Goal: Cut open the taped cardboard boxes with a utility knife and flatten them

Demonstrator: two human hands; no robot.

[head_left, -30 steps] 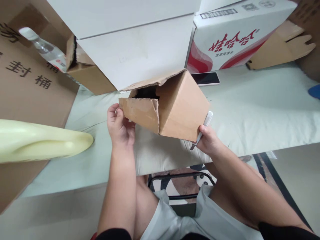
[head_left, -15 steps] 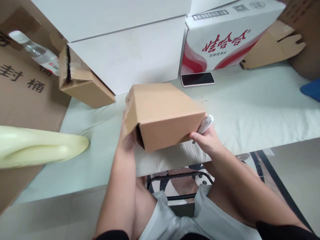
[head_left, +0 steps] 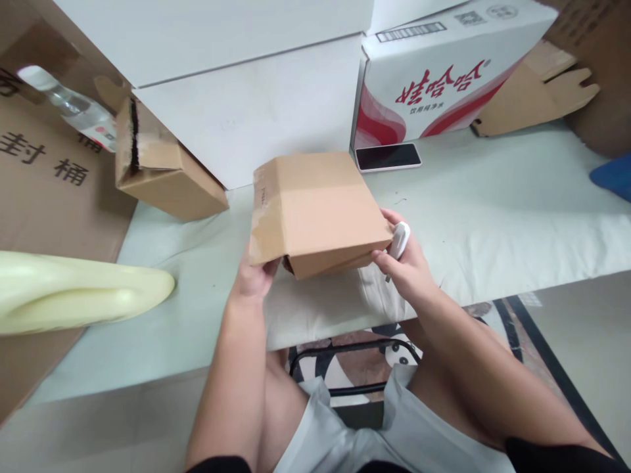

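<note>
A brown cardboard box [head_left: 330,203] is held tilted over the cloth-covered table, its broad top face toward me. Tape covers part of the flap [head_left: 266,226] on its left side, and a dark gap shows under the flap's near corner. My left hand [head_left: 254,276] is closed on the flap's lower left edge, with some fingers hidden beneath. At the right corner my right hand [head_left: 401,259] grips the box between thumb and fingers. That same hand also keeps a small white box cutter [head_left: 399,242] tucked against the palm, its thin tip pointing down.
A phone [head_left: 388,157] lies before a white and red carton [head_left: 434,85]. White boxes [head_left: 246,118] stand at the back. On the left are another cardboard box [head_left: 177,177], a plastic bottle [head_left: 73,108] and a pale yellow rounded object [head_left: 98,289]. Something blue [head_left: 614,177] sits far right.
The box has tipped so more of its top and taped left flap face me, and less of its front side shows. My left hand has shifted slightly down along the flap.
</note>
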